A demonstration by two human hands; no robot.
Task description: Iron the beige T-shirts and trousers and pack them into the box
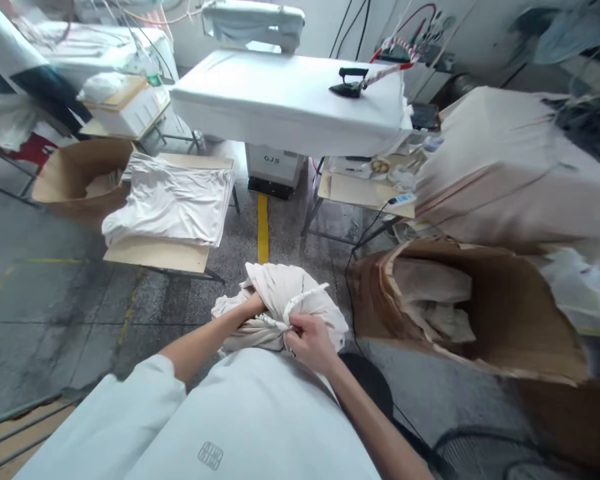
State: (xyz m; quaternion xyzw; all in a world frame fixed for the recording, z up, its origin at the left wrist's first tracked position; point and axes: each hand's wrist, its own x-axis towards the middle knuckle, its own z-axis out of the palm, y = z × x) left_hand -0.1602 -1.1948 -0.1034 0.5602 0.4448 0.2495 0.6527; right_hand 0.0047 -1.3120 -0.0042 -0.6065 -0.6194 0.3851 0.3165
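Left hand (251, 306), right hand (310, 341) closed on bunched cream cloth (314, 309), right pinching twisted white cord (304, 298) to keep the bundle gathered.

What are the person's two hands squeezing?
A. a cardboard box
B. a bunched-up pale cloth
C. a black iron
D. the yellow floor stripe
B. The left hand and the right hand are both closed on the bunched-up pale cloth in front of the person's body.
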